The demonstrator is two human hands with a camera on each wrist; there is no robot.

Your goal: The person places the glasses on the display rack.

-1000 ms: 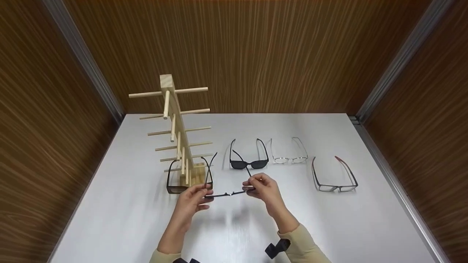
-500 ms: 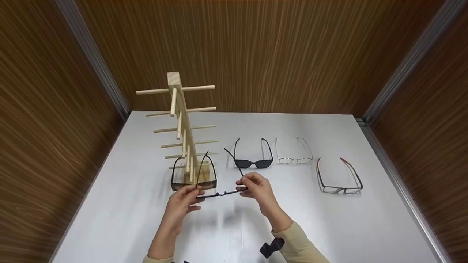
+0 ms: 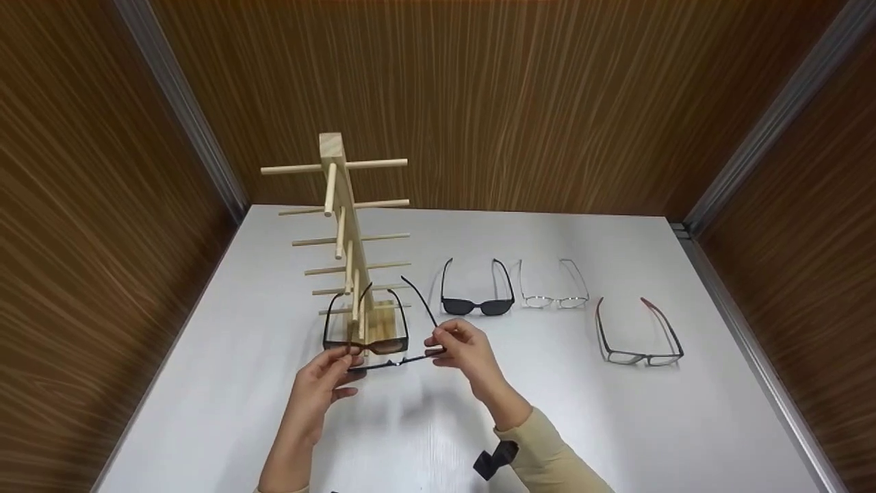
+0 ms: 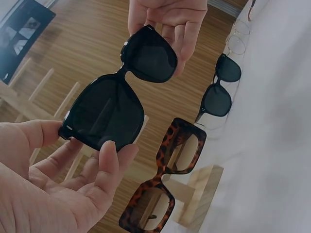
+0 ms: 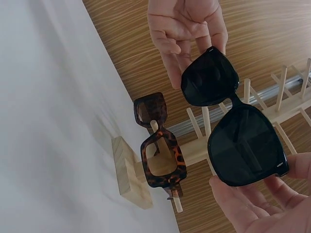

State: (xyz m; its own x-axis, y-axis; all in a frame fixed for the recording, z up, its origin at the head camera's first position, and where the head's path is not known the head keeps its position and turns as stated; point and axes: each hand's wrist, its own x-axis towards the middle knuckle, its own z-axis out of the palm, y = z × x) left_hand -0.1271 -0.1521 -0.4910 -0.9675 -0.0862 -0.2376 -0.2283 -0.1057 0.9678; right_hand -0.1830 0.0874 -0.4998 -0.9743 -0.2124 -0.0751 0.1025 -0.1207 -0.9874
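Note:
Black sunglasses with dark lenses are held level in the air, temples unfolded and pointing away. My left hand pinches their left end; my right hand pinches the right end, at the hinge. Just beyond them, tortoiseshell sunglasses sit low on a wooden peg rack, with a peg showing through the frame in the right wrist view. Both dark lenses of the held sunglasses face the left wrist camera. In the head view the left fingers partly cover the tortoiseshell frame.
Along the white table, right of the rack, lie another pair of black sunglasses, thin metal-rimmed glasses and dark glasses with reddish temples. Bare pegs stick out from the rack's upper part. Wood-grain panels enclose the table.
Both hands have carried the black sunglasses leftward, closer in front of the rack. The head view has shifted, so the rack and table glasses appear slightly farther right.

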